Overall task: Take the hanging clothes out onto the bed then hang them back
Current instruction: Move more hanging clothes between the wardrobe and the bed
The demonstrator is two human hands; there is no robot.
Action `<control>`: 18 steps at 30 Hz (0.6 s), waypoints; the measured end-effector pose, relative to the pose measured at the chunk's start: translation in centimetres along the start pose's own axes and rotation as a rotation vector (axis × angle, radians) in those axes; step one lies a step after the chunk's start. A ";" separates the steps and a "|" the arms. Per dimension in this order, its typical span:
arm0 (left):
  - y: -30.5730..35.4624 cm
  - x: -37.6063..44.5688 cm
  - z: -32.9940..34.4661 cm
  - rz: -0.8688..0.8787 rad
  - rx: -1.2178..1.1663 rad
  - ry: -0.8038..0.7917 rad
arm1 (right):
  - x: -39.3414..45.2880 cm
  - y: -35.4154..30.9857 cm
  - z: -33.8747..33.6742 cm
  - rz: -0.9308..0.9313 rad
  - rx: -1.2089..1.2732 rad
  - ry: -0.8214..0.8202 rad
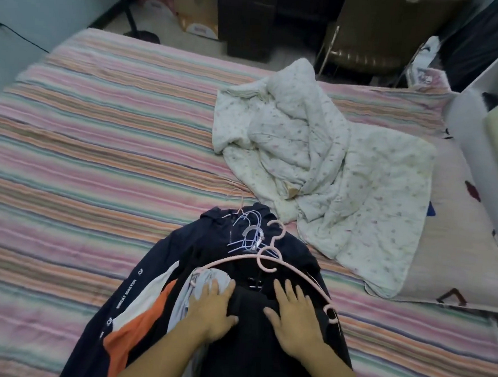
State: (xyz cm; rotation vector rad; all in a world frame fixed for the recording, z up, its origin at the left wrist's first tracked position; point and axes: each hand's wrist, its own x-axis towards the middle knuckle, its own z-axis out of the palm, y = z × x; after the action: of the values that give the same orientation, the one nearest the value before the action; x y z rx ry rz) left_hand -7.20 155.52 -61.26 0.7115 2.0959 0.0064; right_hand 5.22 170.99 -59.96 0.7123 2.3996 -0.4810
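Resting flat, hands [251, 313] on clothes [246, 360]

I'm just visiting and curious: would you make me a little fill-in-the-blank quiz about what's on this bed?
1. Both hands, the left hand and the right hand, rest flat on a pile of dark ____.
2. The big hanger lying across the top of the clothes pile is coloured ____.
3. The crumpled white quilt lies on a bed sheet patterned with ____.
4. The sleeve of the navy jacket has a white and ____ patch.

Missing words: clothes; pink; stripes; orange
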 end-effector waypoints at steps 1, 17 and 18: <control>-0.1 -1.7 -0.8 0.001 -0.015 0.017 | -1.5 -0.7 -1.3 -0.021 0.020 0.004; -0.3 -37.6 -15.4 0.066 -0.052 0.283 | -29.5 -15.2 -21.4 -0.447 -0.063 0.191; -0.4 -39.4 -15.4 0.055 -0.082 0.305 | -30.7 -15.7 -21.8 -0.470 -0.086 0.183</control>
State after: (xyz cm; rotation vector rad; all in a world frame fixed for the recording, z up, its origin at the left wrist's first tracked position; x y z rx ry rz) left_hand -1.94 139.84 -22.34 0.7558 2.3493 0.2434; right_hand 7.67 157.50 -21.52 0.1510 2.7476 -0.5114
